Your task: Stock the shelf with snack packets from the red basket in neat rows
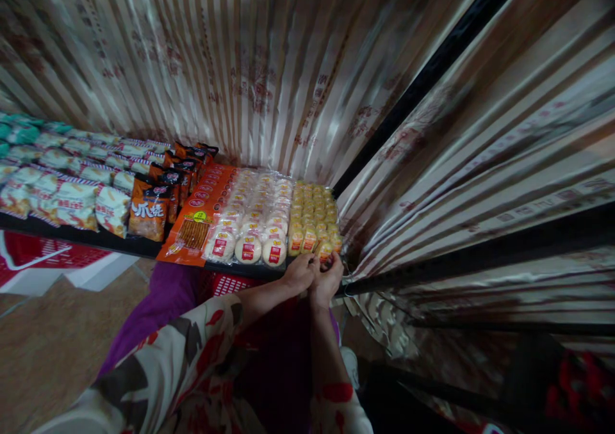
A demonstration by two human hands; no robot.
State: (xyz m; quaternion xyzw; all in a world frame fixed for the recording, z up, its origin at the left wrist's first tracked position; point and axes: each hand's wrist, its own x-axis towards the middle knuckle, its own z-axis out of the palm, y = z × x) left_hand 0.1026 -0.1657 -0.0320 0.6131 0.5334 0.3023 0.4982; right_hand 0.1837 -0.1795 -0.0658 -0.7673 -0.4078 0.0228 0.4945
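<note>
My left hand [298, 273] and my right hand [327, 276] meet at the front edge of a low dark shelf [144, 247]. Both have fingers pinched together on a small yellow-wrapped pastry packet [325, 251] at the front of the rows of yellow packets [313, 215]. Beside those lie rows of round white pastries with red labels [254, 219]. Left of these is an orange snack pack [195, 229].
More snack bags fill the shelf to the left: brown-orange bags [150, 211] and pale striped bags [72, 197]. A striped shiny curtain [269, 69] hangs behind and to the right. A red basket [230, 285] sits under the shelf edge. Brown floor lies at the left.
</note>
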